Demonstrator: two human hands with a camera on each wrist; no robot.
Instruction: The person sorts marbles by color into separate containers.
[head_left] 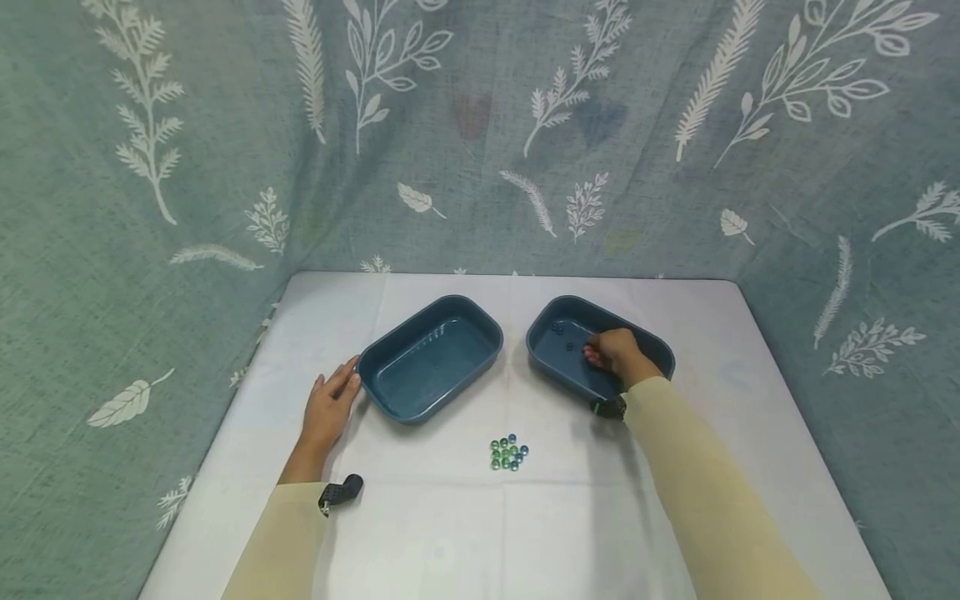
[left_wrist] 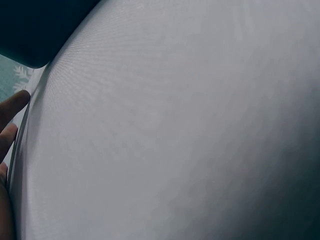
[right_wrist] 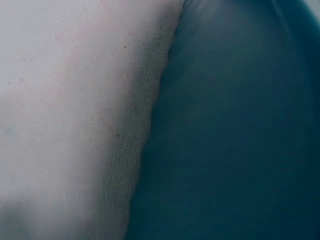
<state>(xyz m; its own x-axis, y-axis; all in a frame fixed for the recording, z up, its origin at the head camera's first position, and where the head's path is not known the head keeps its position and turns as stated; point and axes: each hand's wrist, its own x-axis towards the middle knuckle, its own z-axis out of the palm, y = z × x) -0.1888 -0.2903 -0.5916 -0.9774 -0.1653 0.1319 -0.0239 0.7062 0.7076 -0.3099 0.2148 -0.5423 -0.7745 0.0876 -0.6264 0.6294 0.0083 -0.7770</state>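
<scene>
My right hand (head_left: 617,350) reaches down into the right blue tray (head_left: 551,377), its fingers curled near the tray floor. Whether the fingers hold anything I cannot tell. A few small dark pieces (head_left: 570,346) lie on that floor, just left of the fingertips. The left hand (head_left: 328,408) rests on the table with relaxed fingers, fingertips right at the near left end of the left blue tray (head_left: 431,367). In the left wrist view, some fingers (left_wrist: 14,107) show at the left edge, below the tray's dark corner. The right wrist view shows only the tray wall (right_wrist: 230,125) and tablecloth.
Several green and blue glass marbles (head_left: 506,454) lie in a cluster on the white tablecloth (head_left: 420,533), between and in front of the trays. A leaf-patterned green cloth (head_left: 480,167) hangs behind the table and at both sides. Each wrist wears a small black camera (head_left: 341,490).
</scene>
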